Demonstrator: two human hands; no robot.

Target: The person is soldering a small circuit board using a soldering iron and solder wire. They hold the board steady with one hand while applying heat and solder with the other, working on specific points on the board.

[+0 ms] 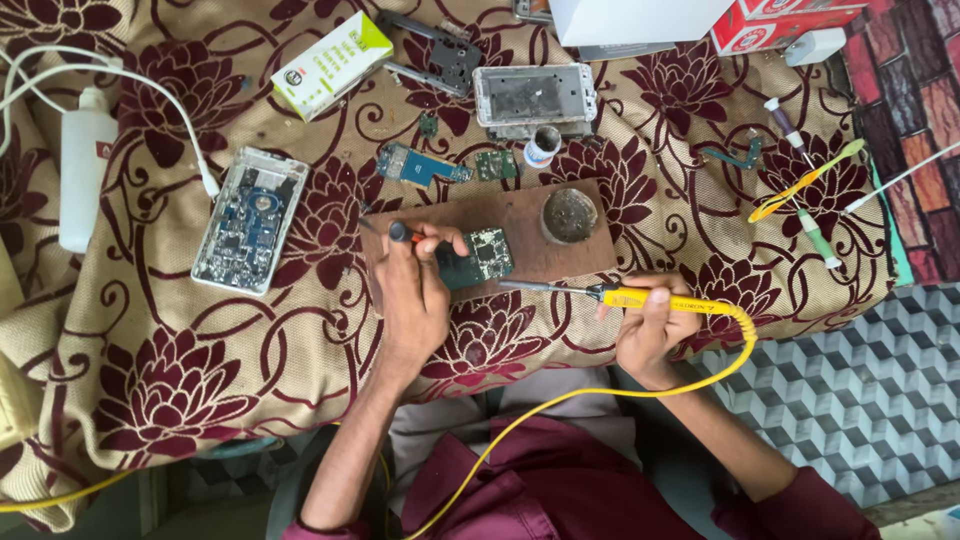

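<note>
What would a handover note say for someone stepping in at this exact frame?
Left hand: fingers grip a thin tool with an orange collar and rest on the green circuit board.
Right hand: holds the yellow soldering iron, tip beside the board's edge, just short of it.
The board lies on the brown wooden block, next to a round dish.
Done: opened phone frames lie about.
Left: no solder contact visible yet.

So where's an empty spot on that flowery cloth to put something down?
The widest bare cloth lies below the opened phone, left of the left hand. Another patch sits right of the wooden board, before the toothbrushes. It is crowded along the top, around the circuit boards and metal phone frame.
</note>
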